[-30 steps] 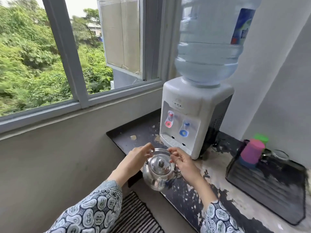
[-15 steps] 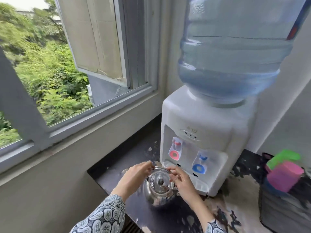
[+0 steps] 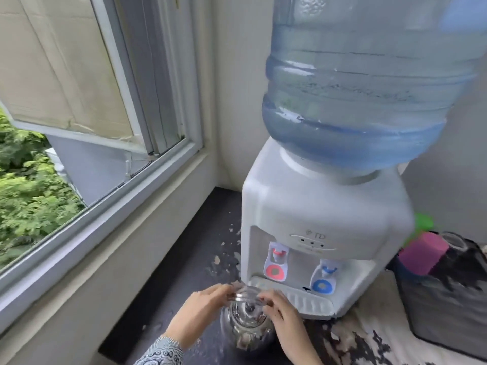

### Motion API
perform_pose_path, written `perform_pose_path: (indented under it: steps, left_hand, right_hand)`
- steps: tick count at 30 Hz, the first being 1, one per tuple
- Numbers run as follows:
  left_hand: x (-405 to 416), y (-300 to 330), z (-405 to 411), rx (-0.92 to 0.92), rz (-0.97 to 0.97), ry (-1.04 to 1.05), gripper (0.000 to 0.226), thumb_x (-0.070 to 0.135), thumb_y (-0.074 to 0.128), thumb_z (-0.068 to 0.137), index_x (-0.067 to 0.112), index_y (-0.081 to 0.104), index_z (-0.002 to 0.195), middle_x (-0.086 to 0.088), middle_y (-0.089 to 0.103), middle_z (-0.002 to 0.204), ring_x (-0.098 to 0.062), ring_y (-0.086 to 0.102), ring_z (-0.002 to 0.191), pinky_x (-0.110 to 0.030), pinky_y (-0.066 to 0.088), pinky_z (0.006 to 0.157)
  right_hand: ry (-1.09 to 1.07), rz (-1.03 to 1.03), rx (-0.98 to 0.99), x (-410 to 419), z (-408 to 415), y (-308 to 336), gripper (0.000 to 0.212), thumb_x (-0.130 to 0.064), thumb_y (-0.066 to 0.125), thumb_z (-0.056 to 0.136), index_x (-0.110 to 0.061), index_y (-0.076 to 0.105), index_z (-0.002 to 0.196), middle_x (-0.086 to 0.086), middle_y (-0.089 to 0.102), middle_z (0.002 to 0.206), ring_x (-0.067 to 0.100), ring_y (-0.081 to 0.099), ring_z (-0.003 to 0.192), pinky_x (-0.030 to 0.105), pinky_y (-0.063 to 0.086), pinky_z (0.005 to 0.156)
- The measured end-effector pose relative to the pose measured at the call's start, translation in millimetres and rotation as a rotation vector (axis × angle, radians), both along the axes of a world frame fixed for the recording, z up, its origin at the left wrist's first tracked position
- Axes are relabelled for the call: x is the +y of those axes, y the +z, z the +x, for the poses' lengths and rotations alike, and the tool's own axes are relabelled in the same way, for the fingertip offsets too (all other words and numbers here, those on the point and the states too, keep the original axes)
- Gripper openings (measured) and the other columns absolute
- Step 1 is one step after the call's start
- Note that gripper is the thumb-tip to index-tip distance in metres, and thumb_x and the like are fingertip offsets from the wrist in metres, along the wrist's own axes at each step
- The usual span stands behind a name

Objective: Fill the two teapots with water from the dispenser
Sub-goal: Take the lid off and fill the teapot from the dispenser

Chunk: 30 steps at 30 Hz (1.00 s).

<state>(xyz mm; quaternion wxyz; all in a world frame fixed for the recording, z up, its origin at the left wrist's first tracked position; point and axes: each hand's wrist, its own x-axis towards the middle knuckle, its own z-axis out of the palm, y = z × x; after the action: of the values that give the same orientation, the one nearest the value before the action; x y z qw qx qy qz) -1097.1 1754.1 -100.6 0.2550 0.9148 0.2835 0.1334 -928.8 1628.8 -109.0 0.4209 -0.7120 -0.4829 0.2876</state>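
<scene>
A shiny steel teapot [image 3: 246, 330] with its lid on sits low in the head view, on the dark worn counter [image 3: 184, 280] just in front of the dispenser's drip tray. My left hand [image 3: 197, 312] and my right hand [image 3: 279, 312] both grip the teapot's arched handle, one at each side. The white dispenser [image 3: 324, 222] stands right behind, with a red tap [image 3: 275, 270] on the left and a blue tap [image 3: 322, 284] on the right. A large blue water bottle [image 3: 369, 83] sits on top of it. Only one teapot is visible.
A dark tray [image 3: 448, 320] at the right holds upturned pink [image 3: 421, 255] and green [image 3: 424, 222] cups. A window with an open pane [image 3: 79, 75] runs along the left wall above a ledge. The counter's edge drops off at the lower left.
The view has moved closer to the dispenser. The teapot, held in both hands, has come forward and now rests on the counter before the drip tray.
</scene>
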Motion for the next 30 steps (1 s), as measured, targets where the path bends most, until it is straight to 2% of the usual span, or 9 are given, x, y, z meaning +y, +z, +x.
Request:
perform_pose_path:
  steps: [4,6,9,13,16,19,22,26,30]
  left_hand:
    - [4.9,-11.5,-14.4,0.006,0.169,-0.132,0.030,0.015,0.056,0.081,0.038,0.050,0.098,0.031,0.055,0.119,0.012,0.058,0.091,0.004,0.035,0.074]
    - [4.9,-24.4,-21.5,0.009,0.241,-0.177,0.021,0.024,0.048,0.087,0.036,0.056,0.102,0.029,0.045,0.133,0.012,0.049,0.113,0.005,0.029,0.089]
    - [5.8,-45.0,-30.8,0.027,0.273,-0.229,0.041,0.022,0.068,0.079,0.031,0.056,0.116,0.024,0.037,0.144,0.008,0.036,0.128,-0.005,0.043,0.088]
    - [10.0,-60.2,-33.5,0.033,0.317,-0.226,0.035,0.001,0.037,0.079,0.024,0.056,0.099,0.018,0.025,0.151,0.002,0.022,0.138,-0.021,0.057,0.054]
    - [5.9,-61.0,-31.9,-0.069,0.306,-0.262,0.027,0.003,0.041,0.078,0.023,0.054,0.090,0.004,0.039,0.146,-0.007,0.036,0.134,-0.019,0.054,0.078]
    - [-1.6,-58.4,-28.6,-0.166,0.199,-0.214,0.026,0.014,0.050,0.080,0.029,0.052,0.101,0.012,0.048,0.138,-0.004,0.036,0.134,-0.021,0.025,0.111]
    - [-9.0,-47.9,-16.5,-0.196,0.132,-0.080,0.036,0.036,0.054,0.083,0.033,0.046,0.118,0.025,0.043,0.132,0.005,0.036,0.128,-0.015,0.012,0.114]
    - [-13.6,-45.8,9.8,-0.012,0.164,-0.036,0.079,0.072,0.048,0.073,0.029,0.033,0.137,0.022,0.025,0.146,0.002,0.014,0.137,-0.025,0.001,0.114]
    - [-12.6,-56.0,21.2,0.237,0.234,-0.015,0.092,0.086,0.025,0.069,0.020,0.048,0.130,0.011,0.051,0.135,-0.011,0.032,0.127,-0.036,0.012,0.110]
  right_hand:
    - [0.059,-0.010,-0.330,-14.7,-15.3,-14.7,0.016,-0.032,0.060,0.067,-0.029,0.056,0.082,-0.029,0.057,0.085,-0.010,0.052,0.077,0.009,0.041,0.076]
    - [0.032,-0.033,-0.151,-26.5,-29.2,-29.6,0.031,-0.034,0.067,0.056,-0.015,0.059,0.079,-0.011,0.061,0.085,0.001,0.058,0.074,0.019,0.048,0.076]
    - [-0.008,-0.078,-0.080,-32.8,-44.7,-34.0,0.019,-0.019,0.067,0.072,-0.032,0.061,0.083,-0.022,0.054,0.120,-0.009,0.059,0.091,0.027,0.049,0.094]
    - [-0.069,0.015,-0.190,-27.9,-49.9,-41.9,0.034,-0.018,0.062,0.082,-0.047,0.048,0.089,-0.054,0.018,0.129,-0.025,0.017,0.125,0.005,0.025,0.102]
    - [-0.014,0.065,-0.558,-29.0,-42.7,-51.9,0.019,-0.027,0.067,0.073,-0.034,0.051,0.080,-0.032,0.027,0.134,0.000,0.022,0.137,0.013,0.018,0.111]
    - [0.043,0.083,-0.510,-28.9,-37.5,-49.6,0.019,-0.035,0.072,0.070,-0.032,0.055,0.078,-0.024,0.038,0.130,0.007,0.047,0.125,0.030,0.033,0.109]
    - [-0.034,0.165,-0.479,-20.2,-31.4,-39.0,0.012,-0.042,0.061,0.078,-0.032,0.056,0.084,-0.022,0.048,0.119,0.000,0.045,0.123,0.029,0.029,0.109]
    - [-0.148,0.126,-0.416,1.9,-29.7,-17.9,0.023,-0.039,0.053,0.085,-0.033,0.054,0.107,-0.026,0.043,0.117,-0.012,0.032,0.120,0.009,0.025,0.104]
    - [-0.062,-0.045,-0.356,17.1,-26.0,-13.5,0.037,-0.035,0.061,0.083,-0.029,0.050,0.118,-0.020,0.045,0.121,-0.005,0.041,0.114,0.017,0.035,0.100]
